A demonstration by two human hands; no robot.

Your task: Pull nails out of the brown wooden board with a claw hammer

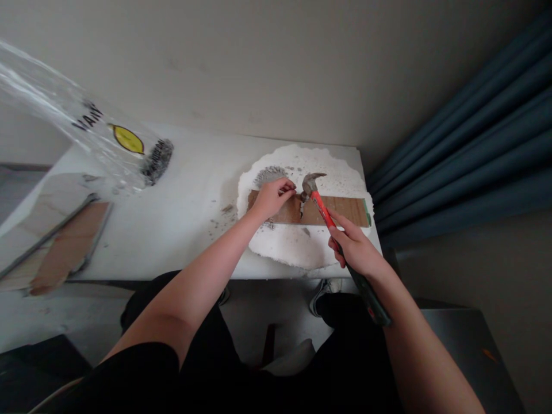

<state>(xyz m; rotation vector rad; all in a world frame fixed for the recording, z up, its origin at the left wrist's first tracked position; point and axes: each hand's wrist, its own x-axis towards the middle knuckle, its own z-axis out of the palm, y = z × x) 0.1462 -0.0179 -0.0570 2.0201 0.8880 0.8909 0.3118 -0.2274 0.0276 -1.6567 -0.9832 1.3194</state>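
My right hand point(351, 244) is wrapped round the handle of a claw hammer point(321, 207), red near the head and dark green at the grip. Its metal head is low over a brown wooden board point(345, 210). Close to the hammer head, my left hand point(276, 198) is closed in a pinch above the board; what sits between the fingertips is too small to make out. A small dark mark or piece shows on the board just under the head. Beneath the board lies a white rough-edged slab point(297, 250), with a heap of grey bits point(269, 174) behind my left hand.
A clear plastic bag point(129, 141) with a yellow lemon print and dark contents stands at the table's left back. Another brown board point(71, 247) and a long grey bar point(49, 233) lie at left. Dark blue curtains point(474, 126) hang at right; a wall borders the white table point(190, 201).
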